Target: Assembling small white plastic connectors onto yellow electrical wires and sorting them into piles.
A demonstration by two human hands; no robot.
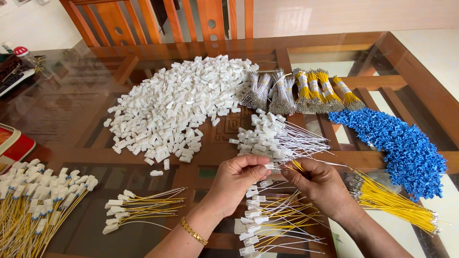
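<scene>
White connector in hand: the left hand (pixel 237 177) pinches a small white plastic connector (pixel 269 166) between thumb and forefinger, near centre above the glass table (pixel 71 114).
Right hand: the right hand (pixel 319 184) is closed on a thin yellow wire (pixel 297 166), its tip touching the connector.
Done, near centre: a fan of white-and-yellow wires with connectors fitted (pixel 267 229) lies just under both hands.
Done, near left: a small finished bunch (pixel 138 208), and a large finished pile (pixel 38 200) at the left edge.
Half done, middle: white wires already capped (pixel 277 138) lie just beyond the hands.
Left, near right: loose yellow wires (pixel 392 200) with bare metal ends.
Left, far: a big heap of white connectors (pixel 177 107), taped bundles of white wires (pixel 270 91) and yellow wires (pixel 322 91), and a blue connector heap (pixel 401 143) at far right.
Judgement: a good share is assembled, but far more stock looks unused.
</scene>
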